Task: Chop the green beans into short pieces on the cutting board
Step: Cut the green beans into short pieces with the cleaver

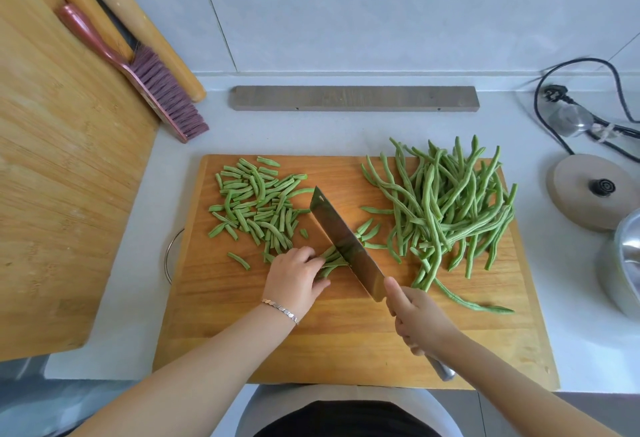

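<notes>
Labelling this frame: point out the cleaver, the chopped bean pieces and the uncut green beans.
cleaver [344,246]: head view, flat of the blade.
chopped bean pieces [256,204]: head view, middle of the pile.
uncut green beans [443,208]: head view, middle of the heap.

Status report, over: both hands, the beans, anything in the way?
Left hand holds down a bunch of beans; right hand grips the knife, blade across the bunch. Cut pieces piled left, whole beans piled right. Nothing blocking on the cutting board.

Cutting board matt grained wood; cleaver blade glossy polished metal; countertop smooth pale
</notes>
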### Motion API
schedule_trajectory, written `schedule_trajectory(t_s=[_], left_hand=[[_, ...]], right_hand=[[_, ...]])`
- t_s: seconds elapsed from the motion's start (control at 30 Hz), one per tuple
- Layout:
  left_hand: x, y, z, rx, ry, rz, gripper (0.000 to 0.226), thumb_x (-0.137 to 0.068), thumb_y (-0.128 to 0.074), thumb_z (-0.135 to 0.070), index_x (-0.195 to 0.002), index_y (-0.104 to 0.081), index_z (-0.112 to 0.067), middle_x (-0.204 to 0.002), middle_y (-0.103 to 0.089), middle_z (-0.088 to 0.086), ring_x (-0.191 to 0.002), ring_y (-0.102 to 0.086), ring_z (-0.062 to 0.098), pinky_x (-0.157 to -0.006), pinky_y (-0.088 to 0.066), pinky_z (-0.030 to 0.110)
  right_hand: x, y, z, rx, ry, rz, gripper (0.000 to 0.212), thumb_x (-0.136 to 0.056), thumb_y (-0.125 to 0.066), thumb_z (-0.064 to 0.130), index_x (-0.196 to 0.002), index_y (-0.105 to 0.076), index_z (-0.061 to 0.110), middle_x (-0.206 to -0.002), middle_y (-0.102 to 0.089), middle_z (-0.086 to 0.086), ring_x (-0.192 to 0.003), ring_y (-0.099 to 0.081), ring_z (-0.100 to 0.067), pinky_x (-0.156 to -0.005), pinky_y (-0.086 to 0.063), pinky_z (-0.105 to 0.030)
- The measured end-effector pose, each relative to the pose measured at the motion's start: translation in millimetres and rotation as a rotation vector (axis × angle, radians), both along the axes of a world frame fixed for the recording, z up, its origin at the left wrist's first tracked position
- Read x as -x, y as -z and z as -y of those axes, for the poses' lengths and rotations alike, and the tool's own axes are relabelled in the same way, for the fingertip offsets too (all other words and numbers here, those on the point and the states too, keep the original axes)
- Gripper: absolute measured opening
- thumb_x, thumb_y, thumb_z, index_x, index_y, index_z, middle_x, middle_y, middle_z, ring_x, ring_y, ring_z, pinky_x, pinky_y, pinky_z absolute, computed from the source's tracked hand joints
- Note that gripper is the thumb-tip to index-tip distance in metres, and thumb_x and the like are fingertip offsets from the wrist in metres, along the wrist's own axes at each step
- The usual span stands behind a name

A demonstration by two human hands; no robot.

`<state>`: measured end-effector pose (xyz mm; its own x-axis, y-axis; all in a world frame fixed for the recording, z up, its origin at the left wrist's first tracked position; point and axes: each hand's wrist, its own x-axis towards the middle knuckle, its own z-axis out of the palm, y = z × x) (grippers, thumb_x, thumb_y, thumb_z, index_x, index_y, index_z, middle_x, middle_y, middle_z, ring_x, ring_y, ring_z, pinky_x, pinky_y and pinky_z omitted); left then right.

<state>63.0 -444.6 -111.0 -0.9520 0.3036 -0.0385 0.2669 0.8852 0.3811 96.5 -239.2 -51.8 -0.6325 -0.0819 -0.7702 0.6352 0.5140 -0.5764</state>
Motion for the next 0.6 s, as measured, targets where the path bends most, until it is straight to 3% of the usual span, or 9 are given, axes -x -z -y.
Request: schedule_trajectory(t_s=[0.1, 0.3, 0.33, 0.43, 0.5, 0.6], left_hand=[[-5.9, 5.7, 3.3, -0.021, 0.0, -0.052, 0.044, -0.046, -0.09, -0.009, -0.087, -0.074, -0.008, -0.079, -0.068, 0.003, -0.068, -0.065, 0.022, -0.055, -0.056, 0.03], [7.8, 9.7, -16.8, -0.059, -0.019, -0.06, 0.041, -0.052, -0.087, -0.003, -0.09, -0.073, -0.007, -0.08, -0.069, 0.002, -0.071, -0.064, 0.024, -0.052, -0.056, 0.03], [12.8, 6.3, -23.2, -0.059, -0.026, -0.036, 0.038, -0.059, -0.084, -0.003, -0.095, -0.072, -0.007, -0.084, -0.069, 0.003, -0.076, -0.063, 0.025, -0.056, -0.057, 0.032], [23.1, 0.2, -35.6, -0.019, -0.058, 0.019, 0.036, -0.087, -0.061, -0.015, -0.123, -0.058, -0.011, -0.112, -0.063, 0.004, -0.107, -0.053, 0.025, -0.086, -0.047, 0.033], [22.4, -3.2, -33.4, -0.013, -0.088, 0.008, 0.043, -0.08, -0.07, -0.019, -0.12, -0.06, -0.007, -0.109, -0.065, 0.007, -0.104, -0.057, 0.027, -0.087, -0.046, 0.034], [19.5, -0.7, -21.2, 0.007, -0.108, -0.031, 0.054, -0.046, -0.091, -0.021, -0.093, -0.071, -0.002, -0.086, -0.071, 0.01, -0.079, -0.067, 0.03, -0.073, -0.054, 0.038]], right_hand=[[-2.0, -6.6, -7.6, 0.068, 0.088, 0.009, 0.05, -0.093, -0.03, 0.055, -0.069, -0.037, 0.012, -0.044, -0.029, 0.005, -0.034, -0.023, -0.008, -0.038, -0.023, -0.018], [0.9, -26.5, -21.5, 0.076, 0.187, -0.025, 0.049, -0.093, -0.031, 0.055, -0.07, -0.034, 0.011, -0.043, -0.025, 0.005, -0.037, -0.018, -0.011, -0.041, -0.018, -0.019], [1.2, -28.8, -21.1, 0.079, 0.194, -0.026, 0.05, -0.092, -0.031, 0.055, -0.071, -0.034, 0.011, -0.043, -0.025, 0.004, -0.037, -0.018, -0.011, -0.042, -0.018, -0.019], [-0.2, -31.8, -17.2, 0.067, 0.17, -0.03, 0.05, -0.091, -0.03, 0.056, -0.07, -0.034, 0.011, -0.041, -0.026, 0.006, -0.035, -0.019, -0.01, -0.04, -0.019, -0.018], [-1.7, -31.1, -13.2, 0.049, 0.146, -0.027, 0.05, -0.092, -0.03, 0.056, -0.069, -0.035, 0.011, -0.04, -0.028, 0.006, -0.033, -0.021, -0.009, -0.039, -0.021, -0.017], [-1.6, -27.9, -8.7, 0.029, 0.104, -0.015, 0.05, -0.092, -0.03, 0.057, -0.069, -0.035, 0.012, -0.04, -0.028, 0.008, -0.033, -0.021, -0.009, -0.037, -0.022, -0.018]])
